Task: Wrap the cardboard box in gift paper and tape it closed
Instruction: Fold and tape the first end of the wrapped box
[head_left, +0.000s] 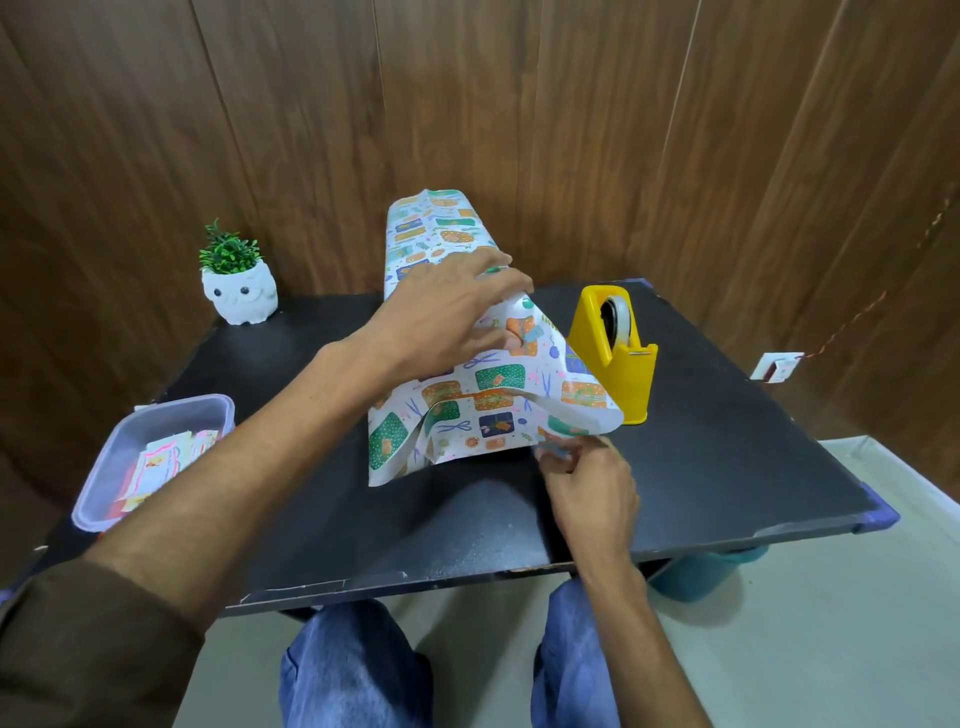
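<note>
1. Gift paper (483, 400), white with green, orange and navy prints, lies at the middle of the black table (727, 457). It covers a bulk that is hidden from sight. Its far part rises in a rounded fold at the far edge, against the wooden wall. Its near edge hangs loose and wavy.
2. A clear plastic container (104, 467) sits at the left edge, close to the near-left corner, with printed paper slips inside.
3. A white owl-shaped pot (240, 296) with a small green plant stands at the far-left corner, well apart from the paper.
4. The left hand (441, 317) reaches across from the left, in a brown sleeve, and rests palm down on top of the paper. Its fingers (511, 280) lie close together and curve over a raised fold, with the thumb against the paper below them, so the fold is held between them.
5. The right hand (587, 483) is at the near-right corner of the paper. Its fingertips (553, 449) pinch that corner, which is lifted off the table and curls upward.
6. A yellow tape dispenser (618, 364) with a roll of tape in it stands just right of the paper. The lifted paper edge overlaps its base in this view.
7. A white wall socket (776, 366) sits low on the wall beyond the right edge.
</note>
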